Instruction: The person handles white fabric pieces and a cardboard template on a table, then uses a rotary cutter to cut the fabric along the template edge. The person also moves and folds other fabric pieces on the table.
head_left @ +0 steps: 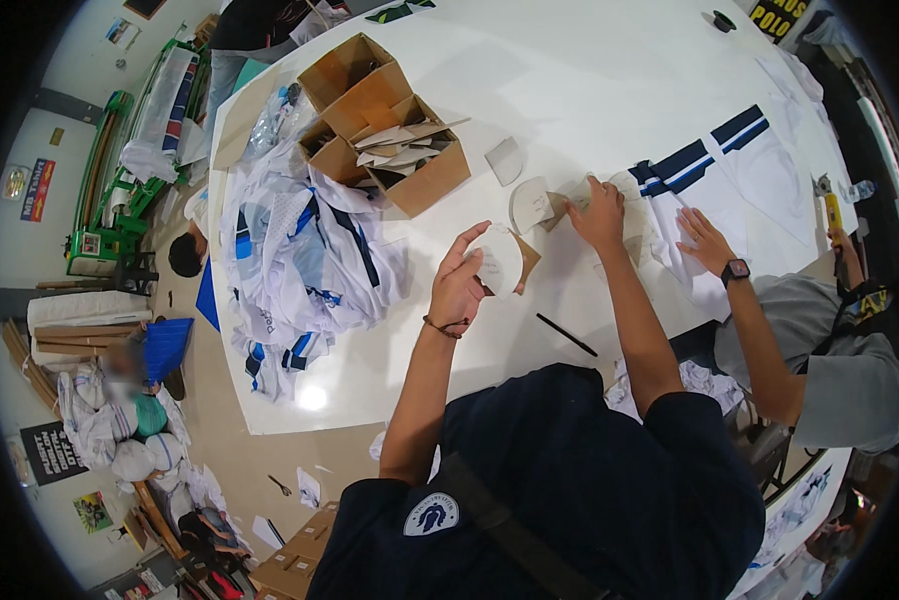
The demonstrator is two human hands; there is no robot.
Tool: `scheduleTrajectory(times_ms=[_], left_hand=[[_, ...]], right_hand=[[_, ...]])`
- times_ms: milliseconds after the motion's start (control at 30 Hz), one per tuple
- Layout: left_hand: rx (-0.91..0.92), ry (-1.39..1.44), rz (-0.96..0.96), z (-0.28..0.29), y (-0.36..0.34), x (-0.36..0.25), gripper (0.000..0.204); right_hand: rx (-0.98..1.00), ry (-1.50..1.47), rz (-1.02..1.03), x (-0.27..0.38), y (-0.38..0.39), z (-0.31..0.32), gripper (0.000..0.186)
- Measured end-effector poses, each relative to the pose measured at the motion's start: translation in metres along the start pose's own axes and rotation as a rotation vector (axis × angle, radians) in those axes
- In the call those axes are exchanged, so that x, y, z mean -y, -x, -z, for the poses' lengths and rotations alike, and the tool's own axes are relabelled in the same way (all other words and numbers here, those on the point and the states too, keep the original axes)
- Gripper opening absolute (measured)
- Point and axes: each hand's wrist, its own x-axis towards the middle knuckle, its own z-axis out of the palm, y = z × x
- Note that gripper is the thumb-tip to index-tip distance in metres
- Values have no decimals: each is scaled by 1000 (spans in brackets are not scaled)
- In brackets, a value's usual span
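Note:
My left hand is closed around a small stack of rounded cardboard pattern pieces, pale on top with handwriting, raised above the white table. A brown piece sticks out behind them. Farther right, my right hand reaches over more cardboard pieces, its thumb and fingers bent at the edge of one. Just left of it lies a curved pattern piece, and a smaller one lies beyond. A black pen rests on the table between my forearms.
Cardboard boxes with cut card strips stand ahead on the left, beside a heap of white and blue jersey fabric. At right, a co-worker's hand lies on white fabric with navy bands. The table's edge curves at left.

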Motion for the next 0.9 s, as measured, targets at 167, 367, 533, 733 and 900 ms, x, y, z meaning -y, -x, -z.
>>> scheduleTrajectory(times_ms=[167, 367, 533, 733, 900], left_hand=[[12, 35, 5, -8, 7, -5, 54], [-51, 34, 13, 0, 13, -2, 62], [-117, 48, 25, 15, 20, 6, 62], [-269, 42, 16, 36, 43, 12, 60], [-289, 54, 32, 49, 65, 12, 58]], right_hand=[[201, 173, 42, 32, 0, -3, 80], [278, 153, 119, 87, 28, 4, 94], [281, 70, 181, 94, 44, -12, 94], [195, -200, 82, 59, 42, -2, 68], [-335, 235, -279, -22, 38, 19, 87]])
